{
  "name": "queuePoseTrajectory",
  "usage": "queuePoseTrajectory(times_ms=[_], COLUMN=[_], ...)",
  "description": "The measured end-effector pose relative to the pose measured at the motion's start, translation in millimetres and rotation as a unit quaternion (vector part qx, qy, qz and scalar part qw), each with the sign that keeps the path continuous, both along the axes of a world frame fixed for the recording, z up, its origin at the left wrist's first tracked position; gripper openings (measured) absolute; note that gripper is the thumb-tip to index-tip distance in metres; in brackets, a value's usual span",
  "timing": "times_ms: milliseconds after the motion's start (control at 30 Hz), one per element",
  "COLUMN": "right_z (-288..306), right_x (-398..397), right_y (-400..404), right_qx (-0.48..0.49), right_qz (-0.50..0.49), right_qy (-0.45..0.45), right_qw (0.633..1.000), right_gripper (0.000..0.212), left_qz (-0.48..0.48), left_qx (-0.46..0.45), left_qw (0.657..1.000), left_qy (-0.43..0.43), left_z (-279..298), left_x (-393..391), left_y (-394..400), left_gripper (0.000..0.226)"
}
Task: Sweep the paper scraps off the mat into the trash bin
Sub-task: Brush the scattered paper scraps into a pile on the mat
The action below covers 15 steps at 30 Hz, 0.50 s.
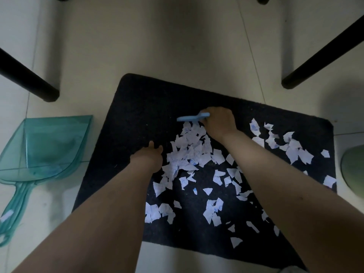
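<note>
A black mat lies on the pale tiled floor, strewn with several white paper scraps, thickest in a heap at its middle. My right hand grips a small light-blue brush by its handle, its head resting at the far edge of the heap. My left hand rests on the mat just left of the heap, fingers loosely apart, holding nothing. More scraps lie on the mat's right side and near its front edge.
A translucent teal dustpan lies on the floor left of the mat, handle toward me. A green bin rim shows at the right edge. Black furniture legs stand on either side beyond the mat.
</note>
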State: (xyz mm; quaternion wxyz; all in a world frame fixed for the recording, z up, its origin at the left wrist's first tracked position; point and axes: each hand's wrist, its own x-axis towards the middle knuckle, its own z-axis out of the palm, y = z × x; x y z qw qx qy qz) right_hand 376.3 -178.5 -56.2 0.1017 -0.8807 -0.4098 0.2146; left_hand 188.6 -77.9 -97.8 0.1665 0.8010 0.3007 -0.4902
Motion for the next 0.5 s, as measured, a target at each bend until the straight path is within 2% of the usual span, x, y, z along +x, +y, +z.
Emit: queuePoseTrajectory(times_ms=[133,300,433,500], right_z=[-5.4,5.5,-3.7,-5.4], right_x=[-5.4,6.7,-9.5,-21.8], right_y=[-24.5,-23.9,-17.9,-23.7], right_qx=[-0.036,0.051,-0.037,-0.048], right_qz=[0.012,-0.083,-0.051,-0.034], right_qy=[-0.012,-0.068,-0.055,-0.042], right_qw=[0.999,0.993,0.996,0.997], right_gripper=[0.026,0.022,0.025,0.028], left_qz=[-0.003,-0.007,0.001,0.012], left_qx=[0.002,0.002,0.006,0.005], left_qw=[1.000,1.000,1.000,1.000], left_qy=[-0.001,0.008,0.003,-0.007], left_z=[0.7,0.4,1.5,5.1], left_x=[0.5,2.4,3.5,5.0], left_y=[-1.5,1.5,-0.1,-2.2], left_gripper=[0.076,0.076,0.073,0.072])
